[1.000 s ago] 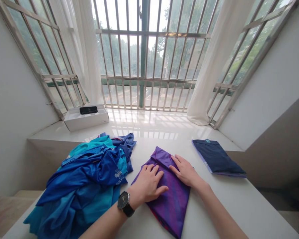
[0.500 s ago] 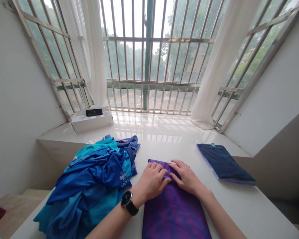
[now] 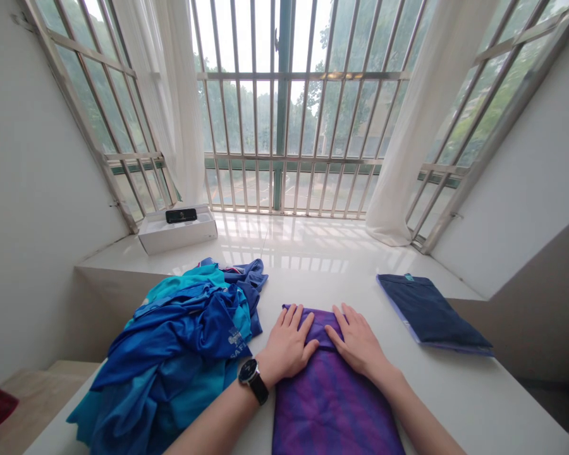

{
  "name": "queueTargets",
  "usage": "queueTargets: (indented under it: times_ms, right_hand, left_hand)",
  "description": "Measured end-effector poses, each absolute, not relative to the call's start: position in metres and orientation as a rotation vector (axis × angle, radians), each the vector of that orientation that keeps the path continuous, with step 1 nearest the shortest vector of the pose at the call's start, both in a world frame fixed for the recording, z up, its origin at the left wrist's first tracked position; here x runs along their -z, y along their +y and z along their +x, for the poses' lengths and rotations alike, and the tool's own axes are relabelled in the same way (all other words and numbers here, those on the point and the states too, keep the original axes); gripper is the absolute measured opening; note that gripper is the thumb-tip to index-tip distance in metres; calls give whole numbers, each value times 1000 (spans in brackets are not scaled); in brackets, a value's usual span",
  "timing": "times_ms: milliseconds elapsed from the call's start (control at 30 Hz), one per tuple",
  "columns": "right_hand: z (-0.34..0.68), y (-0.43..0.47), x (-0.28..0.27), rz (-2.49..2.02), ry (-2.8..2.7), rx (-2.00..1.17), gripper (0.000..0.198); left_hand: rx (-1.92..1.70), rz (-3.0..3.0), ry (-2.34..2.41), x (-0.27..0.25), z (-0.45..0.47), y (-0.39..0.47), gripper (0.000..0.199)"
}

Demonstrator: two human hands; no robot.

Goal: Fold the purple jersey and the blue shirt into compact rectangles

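Two hands, left hand [image 3: 287,351] and right hand [image 3: 360,344], had parted, fingers open and flat on the purple cloth [image 3: 329,401]. It now lay straighter on the tabletop [image 3: 455,395], seemingly smoother, near end unseen.

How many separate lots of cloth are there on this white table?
3: a blue and teal heap on the left, purple cloth in the middle under the left hand and right hand, and a folded navy pile on the right. Anything beneath them is hidden.
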State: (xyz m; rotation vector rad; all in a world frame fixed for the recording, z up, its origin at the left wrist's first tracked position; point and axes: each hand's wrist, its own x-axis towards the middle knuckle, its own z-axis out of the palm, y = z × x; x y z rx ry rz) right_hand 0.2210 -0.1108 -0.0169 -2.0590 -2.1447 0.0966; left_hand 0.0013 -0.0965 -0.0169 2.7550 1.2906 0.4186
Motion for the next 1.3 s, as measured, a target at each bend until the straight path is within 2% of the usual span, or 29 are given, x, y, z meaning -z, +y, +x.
queueTargets:
  times_ms: [167, 300, 567, 733, 867, 1133, 1300]
  right_hand:
    - [232, -93, 20, -1972, -2166, -170, 72]
    - [235, -92, 22, -1907, -2153, -113, 73]
    - [234, -97, 24, -1893, -2273, -118, 70]
    - [239, -87, 24, -1913, -2241, -119, 69]
    - [243, -85, 22, -1944, -2139, -62, 70]
    - [246, -85, 25, -1843, -2038, 118, 62]
    - [245, -89, 18, -1667, -1998, 193, 56]
  left_hand:
    - [-357, 2751, 1323, 10, -4, -86, 65]
    - [-335, 2748, 1338, 6, -10, -82, 65]
    - [-388, 2792, 1351, 3, -12, -84, 56]
    - [-503, 2835, 1049, -23, -5, -102, 53]
    - [-394, 2809, 655, -41, 1, -121, 32]
    - [-288, 2814, 368, -24, 12, -138, 56]
    - [-301, 2918, 512, -32, 9, -135, 33]
